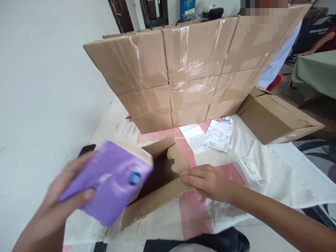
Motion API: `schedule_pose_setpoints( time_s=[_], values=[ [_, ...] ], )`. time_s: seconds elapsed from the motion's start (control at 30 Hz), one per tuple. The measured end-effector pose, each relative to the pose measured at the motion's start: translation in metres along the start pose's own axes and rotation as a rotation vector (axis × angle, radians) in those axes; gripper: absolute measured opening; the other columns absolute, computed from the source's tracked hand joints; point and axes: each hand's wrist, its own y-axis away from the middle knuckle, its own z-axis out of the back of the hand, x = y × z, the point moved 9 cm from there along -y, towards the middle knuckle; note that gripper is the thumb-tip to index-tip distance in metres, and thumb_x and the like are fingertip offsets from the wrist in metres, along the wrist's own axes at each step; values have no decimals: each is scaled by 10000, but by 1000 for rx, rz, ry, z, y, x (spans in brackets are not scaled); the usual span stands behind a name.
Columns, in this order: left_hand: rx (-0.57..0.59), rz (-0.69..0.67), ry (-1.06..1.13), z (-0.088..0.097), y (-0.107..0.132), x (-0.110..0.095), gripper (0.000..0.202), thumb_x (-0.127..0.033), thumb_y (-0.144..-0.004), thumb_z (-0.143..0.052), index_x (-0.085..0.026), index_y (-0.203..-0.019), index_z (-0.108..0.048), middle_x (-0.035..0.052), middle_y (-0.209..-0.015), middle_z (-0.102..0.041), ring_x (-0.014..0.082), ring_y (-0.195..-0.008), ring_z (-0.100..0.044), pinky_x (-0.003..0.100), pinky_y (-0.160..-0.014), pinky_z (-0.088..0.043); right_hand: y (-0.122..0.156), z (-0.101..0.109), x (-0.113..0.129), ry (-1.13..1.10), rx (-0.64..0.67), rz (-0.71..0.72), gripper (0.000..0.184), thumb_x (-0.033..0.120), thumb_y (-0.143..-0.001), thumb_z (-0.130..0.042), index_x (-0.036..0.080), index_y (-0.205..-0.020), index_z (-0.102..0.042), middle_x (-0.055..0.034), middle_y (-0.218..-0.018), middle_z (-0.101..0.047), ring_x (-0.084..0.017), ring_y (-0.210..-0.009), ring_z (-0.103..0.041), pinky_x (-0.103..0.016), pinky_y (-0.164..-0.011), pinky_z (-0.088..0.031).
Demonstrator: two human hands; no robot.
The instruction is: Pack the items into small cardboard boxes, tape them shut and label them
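Note:
My left hand (60, 203) grips a purple soft pack (110, 180) with a blue round logo, blurred by motion, held over the left side of an open cardboard box (157, 199). My right hand (207, 180) rests on the box's right flap, fingers together and pressing the torn cardboard edge down. The box interior is dark and I cannot see what lies inside.
A wall of taped cardboard boxes (183, 70) stands behind. Another brown box (273, 117) lies at right. Sticker sheets (210, 137) and a white tape dispenser (250, 169) lie on the white and pink cloth (288, 171). A dark phone (86, 149) lies at left.

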Motion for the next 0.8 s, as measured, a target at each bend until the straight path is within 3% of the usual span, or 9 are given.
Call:
schedule_pose_setpoints(
  time_s=[0.1,0.2,0.33,0.47,0.57,0.63,0.7,0.8],
  values=[
    [379,-203,128,-49,-1,-67,596,-515,-957,-585,-461,-1528,-423,-42,-1629,-449,323,-1418,-532,463,-1137,-527,10,-3,7,21,-35,61,257,68,-1008,-466,167,-1165,-644,-95,-1132,-784,-154,-896,-757,-264,-702,-602],
    [546,-270,103,-83,-20,-93,548,-510,-1010,-524,-403,-1541,-439,-8,-1586,-510,270,-1411,-548,440,-1196,-461,15,1,10,30,-110,84,231,80,-1008,-483,151,-1146,-654,-100,-1107,-789,-169,-936,-761,-278,-741,-617],
    [510,-333,-10,-106,-38,-86,528,-485,-1045,-462,-340,-1552,-438,37,-1510,-590,248,-1348,-603,395,-1137,-509,20,2,10,58,-202,59,206,63,-986,-513,138,-1102,-666,-100,-1082,-791,-188,-899,-762,-300,-743,-629],
    [229,-461,-304,-115,-34,-81,451,-306,-1060,-379,-219,-1464,-559,109,-1306,-698,268,-1111,-714,386,-898,-615,22,-1,8,65,-243,34,224,41,-967,-525,143,-1108,-666,-99,-1124,-787,-197,-947,-763,-307,-783,-637],
    [123,-570,-443,-124,-25,-89,491,-139,-1010,-339,-168,-1444,-566,127,-1276,-705,269,-1025,-722,378,-776,-607,20,-2,5,42,-248,16,257,8,-946,-511,144,-1103,-661,-97,-1133,-787,-199,-978,-769,-303,-788,-641],
    [128,-600,-421,-126,-24,-96,491,-105,-998,-334,-164,-1425,-569,116,-1326,-689,257,-1095,-704,378,-842,-598,19,-1,1,-1,-265,-15,303,-16,-934,-482,158,-1111,-656,-86,-1122,-790,-182,-996,-770,-278,-779,-639],
    [195,-591,-379,-128,-26,-100,400,-171,-1032,-370,-191,-1338,-626,84,-1303,-709,246,-1123,-693,386,-909,-580,20,0,-3,-48,-279,-46,352,-33,-916,-462,173,-1129,-652,-77,-1120,-790,-168,-1025,-766,-261,-784,-636],
    [374,-618,-354,-134,-22,-102,282,-323,-1055,-447,-244,-1164,-694,33,-1083,-765,231,-955,-710,400,-838,-559,21,0,-7,-87,-270,-58,374,-9,-908,-482,188,-1176,-656,-73,-1132,-787,-170,-1044,-763,-263,-793,-633]
  ],
)
